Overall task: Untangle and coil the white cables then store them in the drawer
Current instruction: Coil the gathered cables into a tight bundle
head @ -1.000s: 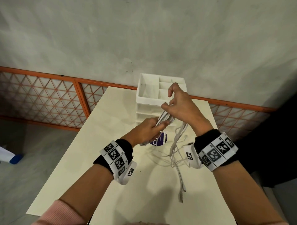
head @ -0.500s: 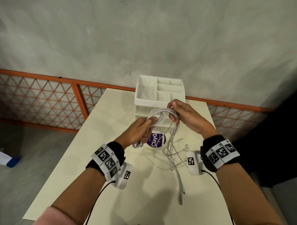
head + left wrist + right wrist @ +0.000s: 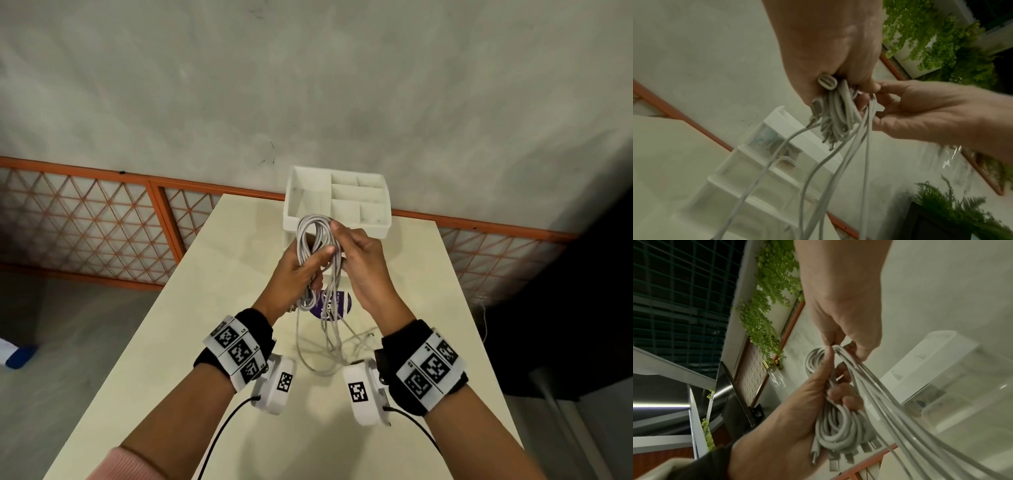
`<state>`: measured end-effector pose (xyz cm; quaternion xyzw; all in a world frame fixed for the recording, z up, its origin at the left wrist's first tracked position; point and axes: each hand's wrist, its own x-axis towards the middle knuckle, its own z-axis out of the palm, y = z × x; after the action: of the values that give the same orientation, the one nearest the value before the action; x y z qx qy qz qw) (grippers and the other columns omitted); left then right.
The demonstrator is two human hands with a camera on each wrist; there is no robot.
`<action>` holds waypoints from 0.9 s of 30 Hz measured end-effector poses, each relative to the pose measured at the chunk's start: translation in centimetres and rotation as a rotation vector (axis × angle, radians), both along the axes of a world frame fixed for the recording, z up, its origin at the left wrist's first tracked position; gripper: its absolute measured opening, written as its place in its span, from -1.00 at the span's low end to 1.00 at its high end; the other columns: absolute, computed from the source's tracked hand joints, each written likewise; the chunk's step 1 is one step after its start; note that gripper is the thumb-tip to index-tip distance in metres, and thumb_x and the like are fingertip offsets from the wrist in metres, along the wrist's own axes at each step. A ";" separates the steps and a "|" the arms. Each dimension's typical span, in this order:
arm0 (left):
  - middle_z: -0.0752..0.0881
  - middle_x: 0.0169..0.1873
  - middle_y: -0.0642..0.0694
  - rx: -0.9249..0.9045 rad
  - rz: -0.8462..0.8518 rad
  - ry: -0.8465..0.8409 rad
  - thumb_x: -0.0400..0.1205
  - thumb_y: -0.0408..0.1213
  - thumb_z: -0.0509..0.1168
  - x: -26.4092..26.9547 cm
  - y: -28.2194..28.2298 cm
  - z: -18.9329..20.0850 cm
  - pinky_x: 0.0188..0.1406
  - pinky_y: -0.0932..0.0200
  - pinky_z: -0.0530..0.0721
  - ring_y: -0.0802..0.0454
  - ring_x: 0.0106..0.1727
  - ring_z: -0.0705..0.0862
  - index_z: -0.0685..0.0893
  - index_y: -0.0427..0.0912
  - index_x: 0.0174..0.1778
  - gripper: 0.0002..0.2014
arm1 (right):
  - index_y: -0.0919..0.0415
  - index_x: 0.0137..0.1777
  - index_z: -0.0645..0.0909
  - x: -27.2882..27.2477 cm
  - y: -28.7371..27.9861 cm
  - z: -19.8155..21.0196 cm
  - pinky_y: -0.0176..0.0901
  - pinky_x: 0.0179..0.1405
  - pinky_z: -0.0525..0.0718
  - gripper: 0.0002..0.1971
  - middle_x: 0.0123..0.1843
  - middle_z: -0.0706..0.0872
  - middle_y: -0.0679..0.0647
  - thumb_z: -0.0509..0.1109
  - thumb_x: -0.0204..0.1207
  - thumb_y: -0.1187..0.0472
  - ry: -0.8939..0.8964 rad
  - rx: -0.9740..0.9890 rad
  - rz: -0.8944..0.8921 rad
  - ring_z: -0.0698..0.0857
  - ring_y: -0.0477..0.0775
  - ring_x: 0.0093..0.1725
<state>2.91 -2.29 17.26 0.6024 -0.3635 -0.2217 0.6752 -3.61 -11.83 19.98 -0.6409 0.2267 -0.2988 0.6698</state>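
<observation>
Grey plastered wall (image 3: 308,85) backs the work area, with an orange lattice railing (image 3: 85,219) running along its foot. A cream table (image 3: 205,291) stands against the railing, and a white drawer organiser (image 3: 373,226) sits at its far end, its open top divided into compartments; the clear drawer fronts below show in the left wrist view, contents too blurred to identify. The person holds both hands raised above the table, close together in front of the organiser. The left hand (image 3: 298,270) grips a bundle of white cables (image 3: 317,236), fingers and thumb curled round the gathered loops, with several connector ends protruding from the bottom of the fist in the right wrist view. The right hand (image 3: 363,260) pinches strands at the top of the same bundle, fingertips touching the left thumb. Loops rise above the left fist; loose lengths hang from the hands and trail on the table surface between the forearms. A purple-labelled round item (image 3: 337,305) lies on the table directly beneath the hands, partly hidden by hanging strands. Both wrists carry black bands with printed markers and white camera units (image 3: 277,383). Green foliage (image 3: 941,40) shows in the wrist views.
</observation>
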 end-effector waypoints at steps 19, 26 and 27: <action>0.40 -0.74 -0.07 -0.021 -0.044 0.185 0.68 -0.18 0.26 0.7 0.2 0.6 -0.55 0.25 0.53 -0.01 -0.69 0.45 0.78 -0.40 -0.11 -0.67 | 0.08 0.57 0.32 -0.8 -0.5 -2.8 -0.02 0.09 0.69 -0.22 -0.29 0.75 -0.04 -0.43 0.60 -0.28 0.190 -0.053 0.490 0.72 -0.08 -0.23; 0.52 -0.46 -0.55 0.011 0.072 0.139 0.66 -0.12 0.29 2.7 0.6 -0.1 -0.50 0.16 0.51 0.06 -0.69 0.42 0.79 -0.10 -0.28 -0.73 | 0.26 0.16 0.52 -2.0 -2.0 -2.5 -0.12 -0.15 0.64 -0.77 -0.22 0.65 0.02 0.29 0.63 0.11 0.422 -0.314 0.614 0.67 -0.11 -0.31; 0.53 -0.48 -0.54 0.026 0.091 0.118 0.66 -0.11 0.29 2.8 0.6 -0.1 -0.47 0.13 0.50 0.04 -0.68 0.44 0.79 -0.08 -0.28 -0.73 | 0.23 0.12 0.52 -2.0 -2.2 -2.3 -0.20 -0.21 0.61 -0.84 -0.24 0.62 0.01 0.29 0.64 0.16 0.445 -0.350 0.622 0.65 -0.15 -0.36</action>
<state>5.68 -1.71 17.16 0.6129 -0.2923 -0.2304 0.6970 -5.64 -14.03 17.64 -0.8319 0.1072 0.0293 0.5437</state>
